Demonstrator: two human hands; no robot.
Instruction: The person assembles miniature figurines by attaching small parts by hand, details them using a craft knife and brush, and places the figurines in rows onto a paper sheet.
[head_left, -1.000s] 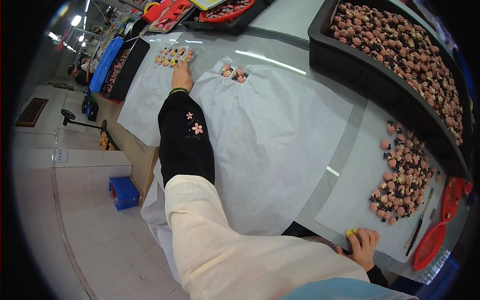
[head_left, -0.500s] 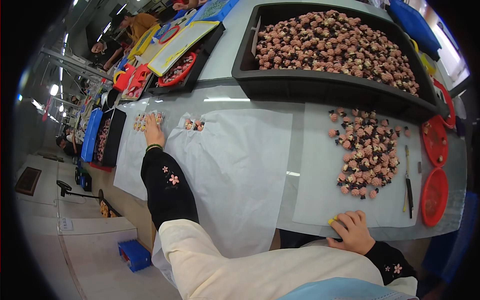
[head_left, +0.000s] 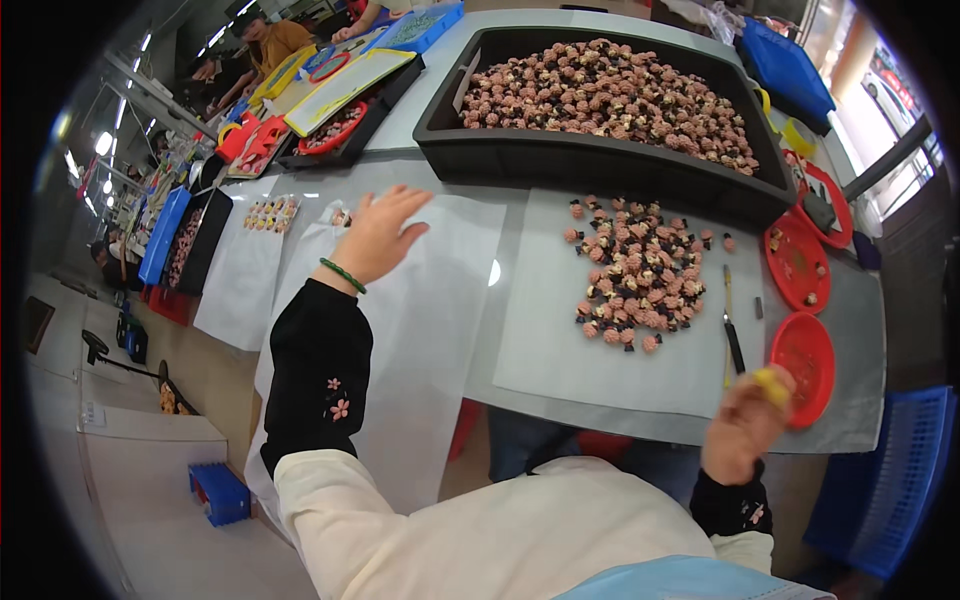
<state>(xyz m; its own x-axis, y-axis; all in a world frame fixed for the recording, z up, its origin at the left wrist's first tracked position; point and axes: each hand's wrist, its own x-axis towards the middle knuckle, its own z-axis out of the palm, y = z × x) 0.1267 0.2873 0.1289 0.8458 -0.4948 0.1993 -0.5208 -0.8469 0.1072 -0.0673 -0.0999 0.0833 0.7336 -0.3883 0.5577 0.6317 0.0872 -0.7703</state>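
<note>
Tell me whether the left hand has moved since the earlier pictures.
Yes: the left hand has moved right, away from the cluster of small pieces, toward the large black bin.

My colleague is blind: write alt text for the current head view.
A person's open left hand hovers above white paper on a table; the blurred right hand is near a red dish. Pink pieces lie in a black bin and in a pile beside it.
</note>
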